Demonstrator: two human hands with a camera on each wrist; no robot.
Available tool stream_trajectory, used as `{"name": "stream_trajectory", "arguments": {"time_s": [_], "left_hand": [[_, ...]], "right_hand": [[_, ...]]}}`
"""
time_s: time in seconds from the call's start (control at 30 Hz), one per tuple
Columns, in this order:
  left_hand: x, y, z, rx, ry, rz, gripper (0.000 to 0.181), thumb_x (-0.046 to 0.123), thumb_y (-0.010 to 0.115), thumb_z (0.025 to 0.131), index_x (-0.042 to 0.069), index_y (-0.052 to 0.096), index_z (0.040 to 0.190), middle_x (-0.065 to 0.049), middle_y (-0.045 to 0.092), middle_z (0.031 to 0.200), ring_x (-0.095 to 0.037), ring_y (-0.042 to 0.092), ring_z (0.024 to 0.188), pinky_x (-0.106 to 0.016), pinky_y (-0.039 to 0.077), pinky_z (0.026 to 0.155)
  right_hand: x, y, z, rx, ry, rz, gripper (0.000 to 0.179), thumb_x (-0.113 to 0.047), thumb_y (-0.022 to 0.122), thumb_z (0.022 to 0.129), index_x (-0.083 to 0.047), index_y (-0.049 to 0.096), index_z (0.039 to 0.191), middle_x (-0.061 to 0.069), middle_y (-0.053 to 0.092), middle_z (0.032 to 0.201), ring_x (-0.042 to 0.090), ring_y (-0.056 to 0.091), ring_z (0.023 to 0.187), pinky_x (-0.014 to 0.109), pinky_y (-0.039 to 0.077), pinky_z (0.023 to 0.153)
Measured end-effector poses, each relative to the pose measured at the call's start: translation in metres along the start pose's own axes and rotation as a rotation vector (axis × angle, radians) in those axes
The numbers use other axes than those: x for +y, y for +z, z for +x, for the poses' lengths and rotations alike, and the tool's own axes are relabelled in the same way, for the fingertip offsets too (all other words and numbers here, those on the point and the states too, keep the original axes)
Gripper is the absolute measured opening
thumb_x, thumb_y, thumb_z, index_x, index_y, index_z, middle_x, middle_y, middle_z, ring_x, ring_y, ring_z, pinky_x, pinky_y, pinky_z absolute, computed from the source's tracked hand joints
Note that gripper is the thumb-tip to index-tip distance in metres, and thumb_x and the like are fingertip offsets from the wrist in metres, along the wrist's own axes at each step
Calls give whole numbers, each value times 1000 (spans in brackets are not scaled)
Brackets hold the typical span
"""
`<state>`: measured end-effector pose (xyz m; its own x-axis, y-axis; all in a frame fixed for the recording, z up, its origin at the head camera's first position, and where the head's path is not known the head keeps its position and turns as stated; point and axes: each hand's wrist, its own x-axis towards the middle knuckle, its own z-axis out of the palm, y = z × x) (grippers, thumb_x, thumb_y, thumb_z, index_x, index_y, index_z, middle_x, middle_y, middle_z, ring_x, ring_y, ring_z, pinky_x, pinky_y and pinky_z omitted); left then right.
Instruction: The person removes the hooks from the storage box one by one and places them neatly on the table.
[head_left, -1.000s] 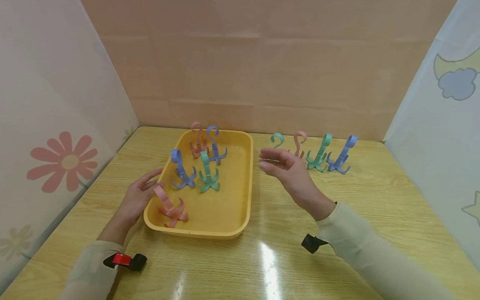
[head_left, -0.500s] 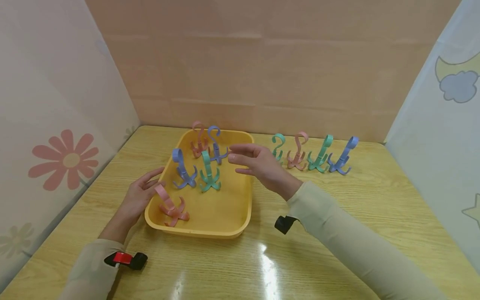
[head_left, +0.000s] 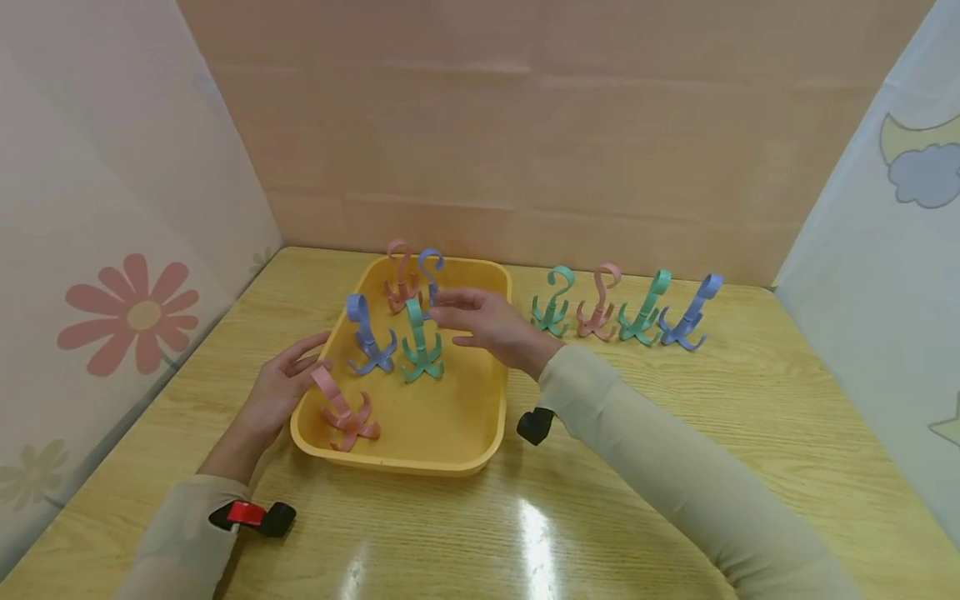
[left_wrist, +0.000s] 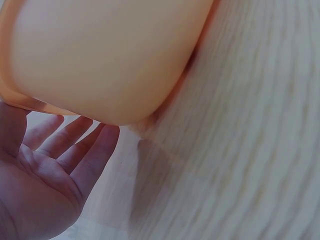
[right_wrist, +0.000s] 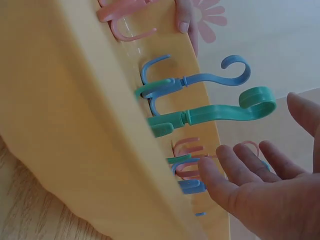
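Observation:
A yellow plastic bin holds several octopus-shaped hanger hooks. My left hand grips the bin's left rim; in the left wrist view its fingertips meet the outer wall. My right hand is above the bin with fingers spread and nothing in them. Closest to it is a green hook, apart from the fingers in the right wrist view. A blue hook at the back is partly hidden by that hand. Also inside are a blue hook, a pink hook and a rear pink hook.
Right of the bin, more hooks stand in a row on the wooden table: a green one, a pink one, a green one and a blue one. Walls close off the back and sides.
My right hand has moved left from near the row of hooks to above the bin, fingers still apart. The left hand has stayed on the rim.

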<state>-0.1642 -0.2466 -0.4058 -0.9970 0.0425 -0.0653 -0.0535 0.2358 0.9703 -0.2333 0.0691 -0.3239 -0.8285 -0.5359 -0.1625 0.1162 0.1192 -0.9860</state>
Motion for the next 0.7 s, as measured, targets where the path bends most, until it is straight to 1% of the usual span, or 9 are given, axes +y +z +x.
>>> {"name": "stream_trajectory", "arguments": {"time_s": [0.2, 0.33, 0.53, 0.7], "left_hand": [[1, -1, 0, -4, 1, 7, 62, 28, 61, 103, 12, 36, 157, -26, 45, 149, -39, 45, 135, -17, 49, 87], [1, -1, 1, -5, -3, 0, 62, 27, 61, 103, 11, 35, 157, -27, 44, 149, -39, 44, 136, -16, 49, 88], [1, 0, 1, -3, -6, -12, 61, 24, 60, 103, 11, 35, 157, -27, 43, 150, -39, 42, 137, -16, 49, 88], [1, 1, 0, -12, 5, -22, 62, 25, 60, 103, 10, 34, 157, -27, 42, 150, -40, 42, 137, -18, 50, 88]], "right_hand": [[-1, 4, 11, -20, 16, 37, 48, -23, 59, 104, -5, 48, 147, 13, 50, 148, 34, 45, 137, 54, 36, 111], [-3, 9, 17, -29, 30, 34, 51, -24, 61, 103, -5, 48, 148, 11, 50, 149, 33, 46, 137, 54, 34, 112], [-4, 15, 23, -67, 41, 10, 46, -24, 61, 103, -10, 52, 145, 8, 50, 149, 31, 44, 138, 56, 31, 113], [-2, 16, 25, -63, 48, 21, 43, -22, 61, 102, -11, 54, 143, 8, 51, 148, 31, 44, 138, 56, 32, 112]]}}
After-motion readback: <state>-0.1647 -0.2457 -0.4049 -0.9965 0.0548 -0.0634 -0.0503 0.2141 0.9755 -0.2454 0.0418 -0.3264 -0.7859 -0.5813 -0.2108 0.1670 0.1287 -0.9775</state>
